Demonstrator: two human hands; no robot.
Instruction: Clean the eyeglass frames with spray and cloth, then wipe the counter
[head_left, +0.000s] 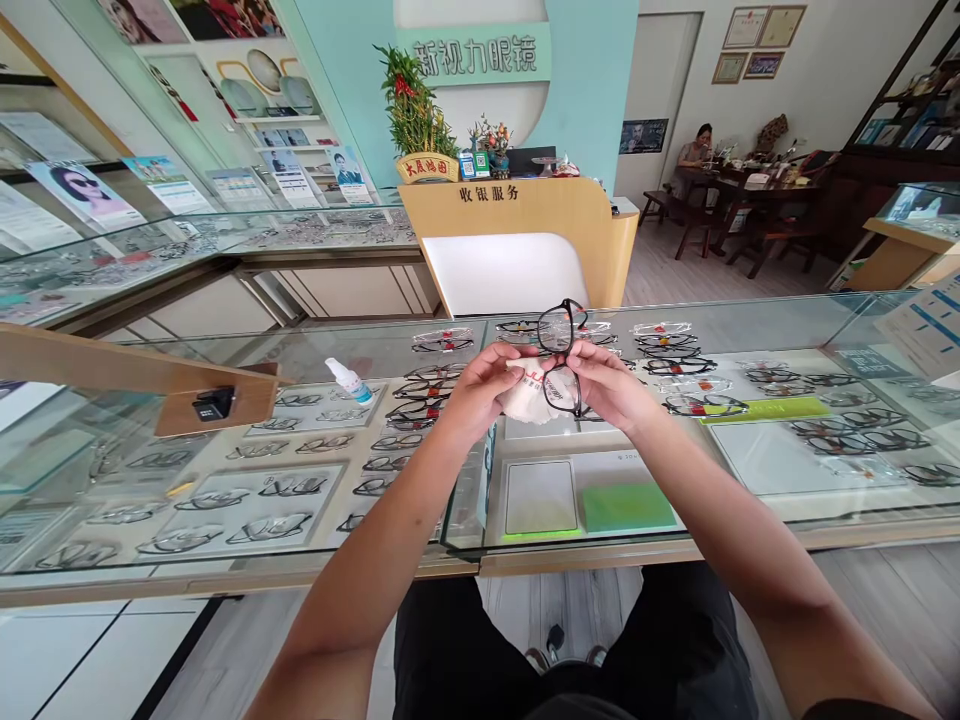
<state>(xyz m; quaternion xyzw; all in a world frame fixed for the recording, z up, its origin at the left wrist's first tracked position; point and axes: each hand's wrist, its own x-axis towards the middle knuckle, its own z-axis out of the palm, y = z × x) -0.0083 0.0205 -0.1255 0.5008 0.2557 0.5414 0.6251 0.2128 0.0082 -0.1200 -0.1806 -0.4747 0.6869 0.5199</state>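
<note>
Above the glass counter, both my hands are together around a pair of black-framed eyeglasses [556,330], which is turned so one lens is above the other. My right hand [609,382] pinches the frame near its middle. A whitish cleaning cloth [529,395] with red and dark print is gripped in my left hand [484,385], against the lower lens. Part of that lens and the far fingers are hidden. Left of my hands, a small white spray bottle [349,381] with a blue and pink label stands on the counter glass.
Under the glass counter [465,555] lie rows of eyeglasses [705,405] and a green box [628,507]. A wooden mirror stand or shelf [217,400] sits at left. Beyond is a wooden cashier desk [517,215]; a seated person [696,155] is far right.
</note>
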